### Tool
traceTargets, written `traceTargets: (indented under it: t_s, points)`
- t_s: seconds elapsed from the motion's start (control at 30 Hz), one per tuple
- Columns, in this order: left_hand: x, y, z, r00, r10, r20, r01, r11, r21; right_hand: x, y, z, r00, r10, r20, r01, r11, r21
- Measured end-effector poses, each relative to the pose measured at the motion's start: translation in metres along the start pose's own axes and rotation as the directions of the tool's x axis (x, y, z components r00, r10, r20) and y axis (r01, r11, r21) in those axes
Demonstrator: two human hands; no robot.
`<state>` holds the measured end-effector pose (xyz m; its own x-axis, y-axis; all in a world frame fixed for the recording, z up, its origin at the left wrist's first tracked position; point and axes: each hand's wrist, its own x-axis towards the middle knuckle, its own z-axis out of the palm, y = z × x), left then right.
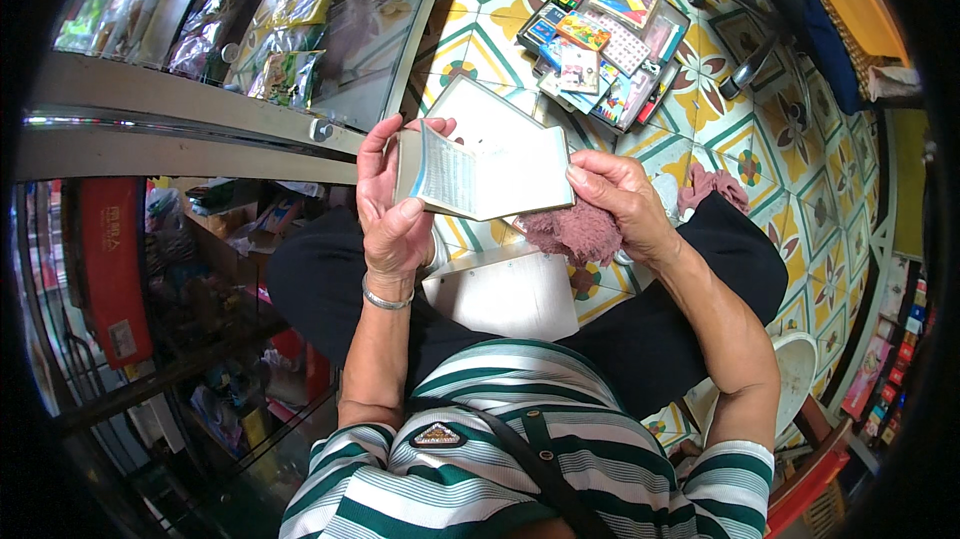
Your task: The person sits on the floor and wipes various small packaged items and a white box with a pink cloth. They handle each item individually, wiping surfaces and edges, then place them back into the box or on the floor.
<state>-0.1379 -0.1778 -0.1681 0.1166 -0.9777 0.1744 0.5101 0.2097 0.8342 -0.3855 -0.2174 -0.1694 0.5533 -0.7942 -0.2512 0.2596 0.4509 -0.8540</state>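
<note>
An open booklet (517, 167) with a printed page on its left side lies between my two hands, above my lap. My left hand (394, 201) grips its left cover, thumb in front and fingers behind. At the right edge my right hand (622, 197) pinches the cover, and a fuzzy pink cloth (574, 230) hangs under that hand; whether the fingers hold the cloth too, I cannot tell. Behind the booklet is a pale, flat rectangular tray or lid (480, 103) with small dark specks on it.
A pile of small boxes and packets (585, 40) lies on the patterned tile floor. To the left stands a glass-fronted cabinet (300, 145) full of packaged goods. A chair base with casters (742, 77) is at the upper right, a white basin (795, 381) at the lower right.
</note>
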Motion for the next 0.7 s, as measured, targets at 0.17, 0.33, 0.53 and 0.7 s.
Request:
traceTargets:
  t_s: [0.17,0.33,0.53,0.7]
  points:
    - [-0.003,-0.009,0.019,0.986,-0.058,0.155,-0.018,0.893,0.449,-0.002,0.007,-0.009,1.000,0.011,0.018,-0.010,0.999,-0.046]
    - [-0.008,-0.020,0.035,0.864,-0.037,0.502,-0.461,0.339,0.820,-0.001,0.013,-0.014,0.999,0.034,-0.006,-0.034,0.999,0.023]
    - [-0.015,-0.041,0.037,0.856,-0.185,0.482,-0.410,0.325,0.852,-0.007,0.014,-0.019,0.986,0.135,-0.100,-0.140,0.989,-0.047]
    - [-0.016,-0.056,0.030,0.879,-0.331,0.342,-0.118,0.544,0.831,-0.010,0.026,-0.021,0.982,0.028,-0.189,-0.061,0.983,-0.170]
